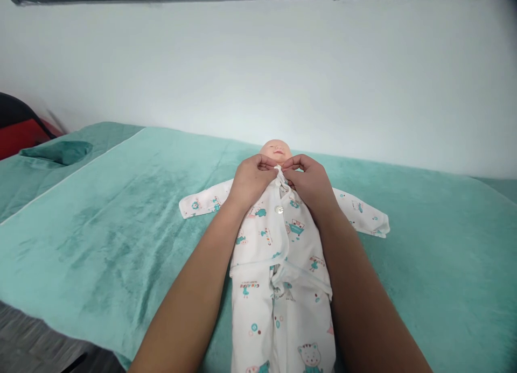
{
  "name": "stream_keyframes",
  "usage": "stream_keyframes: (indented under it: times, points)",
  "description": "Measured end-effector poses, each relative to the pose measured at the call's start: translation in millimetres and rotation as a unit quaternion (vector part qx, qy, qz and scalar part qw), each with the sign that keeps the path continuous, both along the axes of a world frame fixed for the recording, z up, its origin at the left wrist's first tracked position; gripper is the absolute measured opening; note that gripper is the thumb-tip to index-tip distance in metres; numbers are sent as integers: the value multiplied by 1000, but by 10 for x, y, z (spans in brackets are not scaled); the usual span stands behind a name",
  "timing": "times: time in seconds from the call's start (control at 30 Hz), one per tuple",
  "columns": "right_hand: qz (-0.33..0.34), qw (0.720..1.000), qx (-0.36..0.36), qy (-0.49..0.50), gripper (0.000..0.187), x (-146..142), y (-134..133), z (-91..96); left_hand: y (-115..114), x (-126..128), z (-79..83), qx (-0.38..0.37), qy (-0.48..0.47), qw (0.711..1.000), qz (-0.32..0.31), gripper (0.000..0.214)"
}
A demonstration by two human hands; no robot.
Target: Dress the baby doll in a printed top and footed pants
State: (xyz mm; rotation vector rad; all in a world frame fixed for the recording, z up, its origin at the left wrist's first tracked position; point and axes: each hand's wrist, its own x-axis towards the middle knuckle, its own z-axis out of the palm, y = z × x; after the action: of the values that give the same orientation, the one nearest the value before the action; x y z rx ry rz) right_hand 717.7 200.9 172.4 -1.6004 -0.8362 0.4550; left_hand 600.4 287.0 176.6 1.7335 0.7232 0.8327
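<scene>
Pinching the collar point(278, 172) of the doll's point(276, 149) suit point(278, 265), both hands point(252, 178) point(309, 180) are meeting under the chin. Doll is lying mid-blanket point(121, 217), teal cloth spreading wide on each side, with the wall point(258, 77) beyond its far edge.

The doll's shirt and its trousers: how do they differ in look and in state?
The shirt has a button on its front; the trousers show none. The left hand and the right hand pinch the shirt at its neck; neither hand touches the trousers. Both garments are white with teal cartoon prints.
</scene>
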Motion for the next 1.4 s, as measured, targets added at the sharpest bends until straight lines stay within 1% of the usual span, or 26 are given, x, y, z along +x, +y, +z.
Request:
stream_keyframes:
  times: [0.13,0.3,0.43,0.57,0.73,0.9,1.0,1.1,1.2,1.3,1.4]
  points:
    - [-1,1000,7,6,12,-19,-10,3,-11,-8,-1,-33,-19,999,-7,17]
    - [-2,1000,9,-8,10,-46,-25,24,-41,-22,21,6,-12,1000,-9,23]
    - [-18,999,-1,-50,10,-64,-41,50,-38,-22,21,20,-4,1000,-17,19]
    - [-9,999,6,-35,11,-58,-46,46,-31,-8,2,7,-16,1000,-15,13]
    - [-13,1000,5,-25,12,-43,-16,24,-39,1,4,-21,-22,1000,-2,22]
    - [-29,1000,1,-7,14,-55,2,36,-42,-7,28,-49,-28,998,-19,19]
    - [-32,999,-2,3,18,-60,2,45,-37,-15,35,-53,-29,998,-24,17]
    - [-30,999,-4,-22,21,-56,4,43,-26,-16,30,-38,-24,999,-26,16]
    - [-25,999,1,-42,18,-48,11,32,-15,-3,16,-13,-8,1000,-4,15]
    - [-35,999,16,-33,17,-44,16,22,-6,15,-3,33,21,999,28,17]
    - [-41,999,19,-10,16,-42,17,16,1,24,-15,81,59,994,34,24]
